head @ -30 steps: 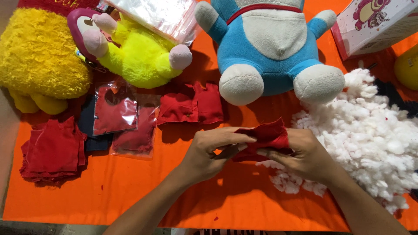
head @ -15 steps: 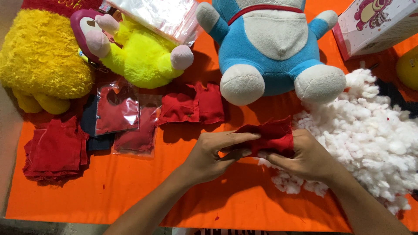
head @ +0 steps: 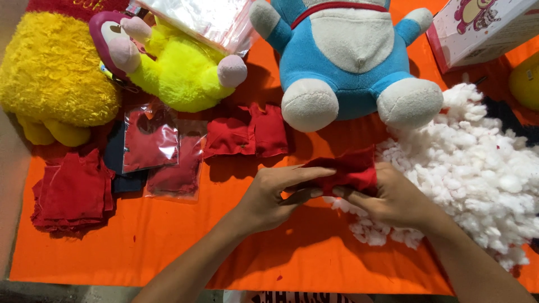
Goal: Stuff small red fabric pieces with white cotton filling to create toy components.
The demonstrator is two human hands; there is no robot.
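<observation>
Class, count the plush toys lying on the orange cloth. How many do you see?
3: a yellow fuzzy toy at far left, a pink-and-lime toy beside it, and a blue-and-white toy top centre. Others may lie outside the frame.

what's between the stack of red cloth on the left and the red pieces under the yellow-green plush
In the head view, two clear bags with red cloth and a dark blue cloth lie between the red cloth stack and the red pieces.

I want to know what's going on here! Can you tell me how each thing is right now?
left hand: gripping the red cloth piece
right hand: gripping the same piece
red cloth piece: held, bunched
white stuffing: loose heap
clear packets: lying flat, red cloth inside
red cloth stack: folded
blue plush: lying on its back
</observation>
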